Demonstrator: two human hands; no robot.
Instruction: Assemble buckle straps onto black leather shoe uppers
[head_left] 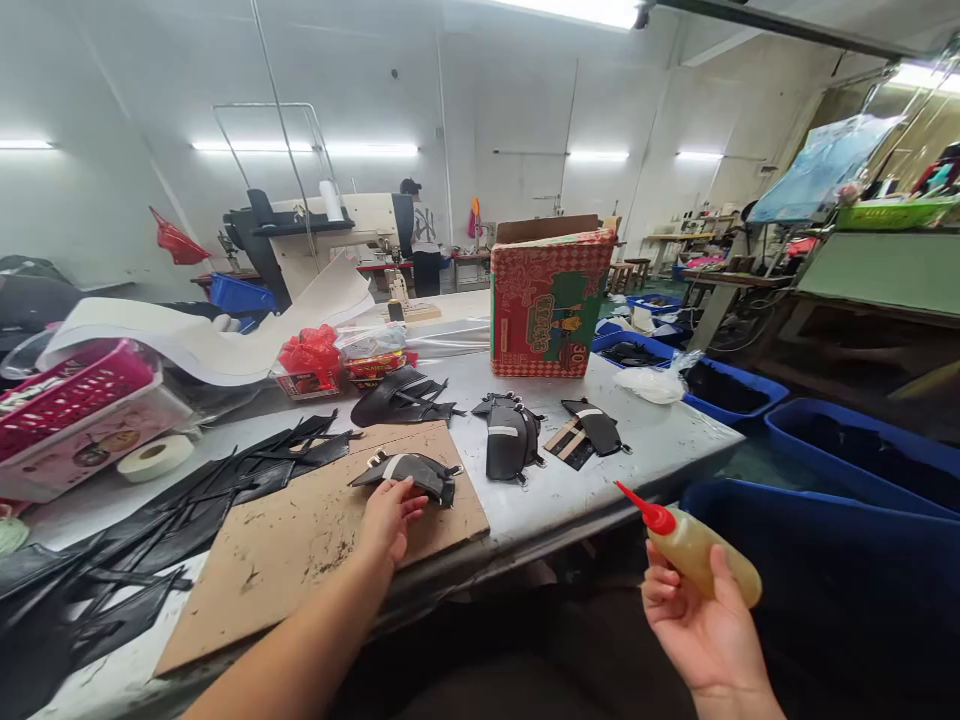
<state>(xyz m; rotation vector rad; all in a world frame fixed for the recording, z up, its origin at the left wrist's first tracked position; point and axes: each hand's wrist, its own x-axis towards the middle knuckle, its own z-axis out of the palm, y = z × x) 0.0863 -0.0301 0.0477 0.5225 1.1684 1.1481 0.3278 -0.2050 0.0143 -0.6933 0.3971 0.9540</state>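
Observation:
My right hand [701,625] is wrapped round a squeeze bottle [709,555] of yellowish liquid, whose red nozzle points up and left, off the table's front edge. On the brown cardboard sheet [285,560], my left hand [390,515] grips the near edge of a black leather piece [412,470] with metal rings and a pale strip. To its right lies a stack of similar black pieces [512,440]. Farther right, another black piece [600,425] overlaps a flat panel with beige strips [574,445].
Black straps and leather cuttings [172,510] cover the table's left side, beside a tape roll [155,458] and a pink basket [90,385]. A red-green carton [551,305] stands at the back. Blue bins [817,540] are at right. A person [426,240] stands beyond the sewing machine [367,215].

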